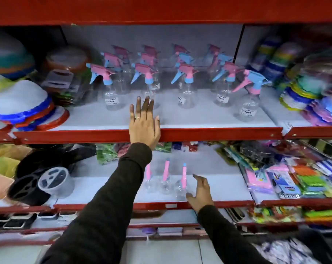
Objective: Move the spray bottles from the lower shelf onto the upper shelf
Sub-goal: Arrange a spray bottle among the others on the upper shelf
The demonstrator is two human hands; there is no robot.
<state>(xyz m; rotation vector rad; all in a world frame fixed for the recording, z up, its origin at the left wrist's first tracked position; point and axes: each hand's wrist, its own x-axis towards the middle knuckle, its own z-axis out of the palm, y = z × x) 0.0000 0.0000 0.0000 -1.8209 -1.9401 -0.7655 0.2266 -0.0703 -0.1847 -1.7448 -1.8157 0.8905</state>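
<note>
Several clear spray bottles with pink and blue trigger heads stand in rows on the upper shelf (209, 117); one bottle (250, 96) stands apart at the right. Three more spray bottles (166, 178) stand close together on the lower shelf (224, 189), seen from above. My left hand (143, 122) lies flat and open over the upper shelf's red front lip, fingers just in front of a bottle (149, 82), holding nothing. My right hand (200, 191) is open on the lower shelf, right beside the rightmost bottle (182, 184), fingers spread, not gripping it.
Stacked coloured plastic plates (22, 107) fill the upper shelf's left end, and stacked coloured ware (304, 88) the right. On the lower shelf, black and clear round holders (39, 183) sit at left, packaged cloths and sponges (287, 178) at right.
</note>
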